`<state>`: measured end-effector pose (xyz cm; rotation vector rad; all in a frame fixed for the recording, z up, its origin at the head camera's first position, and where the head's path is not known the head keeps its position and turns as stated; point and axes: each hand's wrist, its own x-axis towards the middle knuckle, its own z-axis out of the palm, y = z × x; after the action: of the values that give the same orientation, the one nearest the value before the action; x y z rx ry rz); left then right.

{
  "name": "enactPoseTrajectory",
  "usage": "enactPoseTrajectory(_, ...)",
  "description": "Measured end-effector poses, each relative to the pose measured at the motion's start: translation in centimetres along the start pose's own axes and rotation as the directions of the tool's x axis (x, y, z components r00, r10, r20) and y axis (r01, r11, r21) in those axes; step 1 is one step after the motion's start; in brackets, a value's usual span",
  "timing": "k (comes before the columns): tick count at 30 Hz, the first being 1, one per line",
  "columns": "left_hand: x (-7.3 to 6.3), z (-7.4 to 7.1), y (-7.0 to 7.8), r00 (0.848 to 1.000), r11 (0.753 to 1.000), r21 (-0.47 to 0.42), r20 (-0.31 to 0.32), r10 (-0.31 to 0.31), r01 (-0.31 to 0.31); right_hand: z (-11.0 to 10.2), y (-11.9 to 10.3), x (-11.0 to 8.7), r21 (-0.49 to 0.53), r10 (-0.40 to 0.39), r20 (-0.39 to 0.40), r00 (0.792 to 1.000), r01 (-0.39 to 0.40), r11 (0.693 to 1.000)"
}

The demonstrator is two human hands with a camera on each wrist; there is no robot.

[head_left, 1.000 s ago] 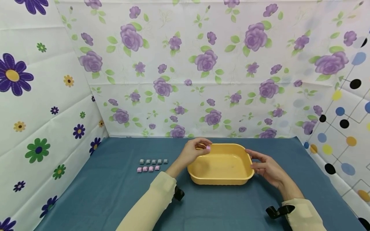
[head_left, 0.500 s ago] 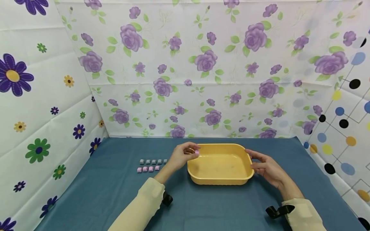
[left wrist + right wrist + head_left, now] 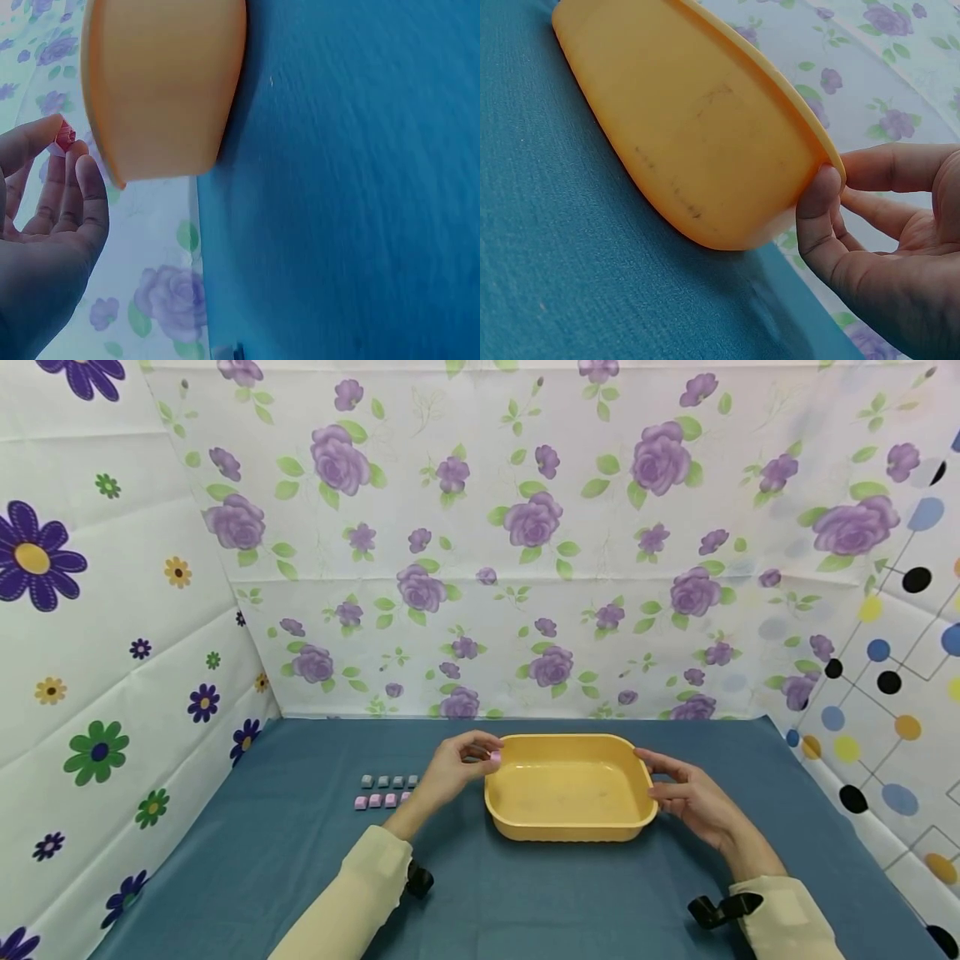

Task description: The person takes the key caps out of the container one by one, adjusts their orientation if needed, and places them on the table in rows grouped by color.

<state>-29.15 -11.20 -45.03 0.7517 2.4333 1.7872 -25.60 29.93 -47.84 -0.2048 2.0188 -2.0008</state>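
My left hand (image 3: pixel 453 770) pinches a small pink keycap (image 3: pixel 495 758) between thumb and fingers, right by the left rim of a yellow plastic basin (image 3: pixel 570 832). In the left wrist view the keycap (image 3: pixel 65 137) shows its hollow side, and the basin's outer wall (image 3: pixel 165 97) stands beside the fingers. At the other end, my right hand (image 3: pixel 697 797) grips the basin's right rim, thumb outside the wall in the right wrist view. Left of the basin lie a row of grey keycaps (image 3: pixel 383 782) and a row of pink keycaps (image 3: pixel 376 801), partly hidden behind my left hand and wrist.
A blue cloth (image 3: pixel 555 893) covers the table. Flowered sheets (image 3: pixel 487 527) rise behind it and at the left, with a dotted sheet (image 3: pixel 885 710) at the right. Black camera mounts (image 3: pixel 725 911) sit on both wrists.
My left hand has drawn back leftward from over the basin to its left rim, the pink keycap still between its fingers. My right hand has stayed on the basin's rim.
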Motion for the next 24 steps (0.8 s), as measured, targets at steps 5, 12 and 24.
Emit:
enactPoseTrajectory(5,-0.4,-1.1,-0.4,1.0,1.0,0.013,-0.021,-0.006,0.007,0.0,0.1,0.0,-0.002,-0.003,-0.002,1.0,0.003,1.0)
enactPoseTrajectory(12,-1.2,-2.8,-1.0,0.998,0.998,0.043,-0.047,-0.046,0.048,0.0,0.0,-0.1,-0.007,-0.002,-0.009,1.0,0.002,1.0)
enactPoseTrajectory(24,-2.9,-5.5,0.0,0.994,0.991,0.103,-0.078,-0.08,0.088,0.1,0.0,-0.1,-0.021,-0.005,-0.01,1.0,0.005,1.0)
